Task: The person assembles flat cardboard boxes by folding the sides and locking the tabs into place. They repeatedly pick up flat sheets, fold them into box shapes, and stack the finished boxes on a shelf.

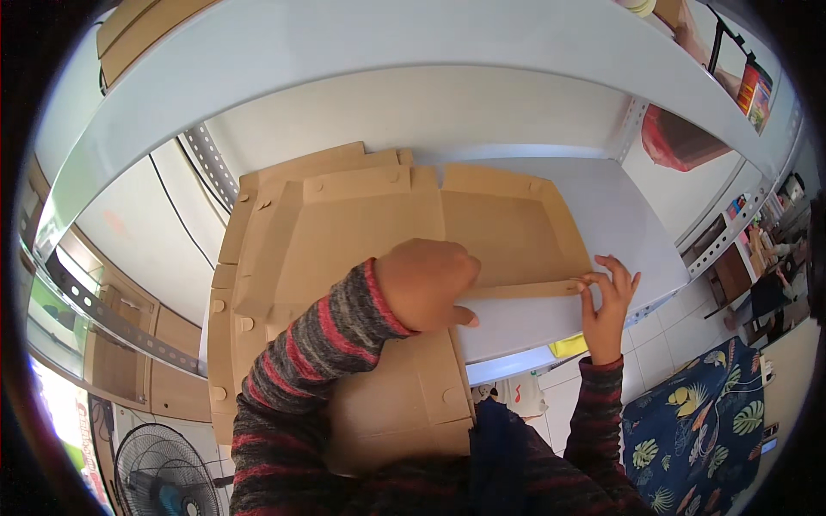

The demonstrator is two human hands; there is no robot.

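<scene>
A brown cardboard box point(508, 228) lies partly folded on the grey shelf, its walls raised at the back, right and front. My right hand point(609, 303) pinches the front right corner between thumb and forefinger, the other fingers standing spread. My left hand point(426, 279) is bent over the left end of the front wall, thumb sticking out below. Its other fingers curl away out of sight, so their grip is hidden. Under my left arm, flat cardboard sheets point(353, 228) with raised flaps and round tabs extend left from the box and toward my body.
The grey shelf point(624, 206) shows right of the box. Above it runs a white upper shelf point(430, 34), with perforated metal posts point(731, 232) at the sides. A standing fan point(168, 473) is low left; a leaf-patterned dark blue cloth point(697, 430) is low right. Something yellow point(568, 346) shows below the shelf edge.
</scene>
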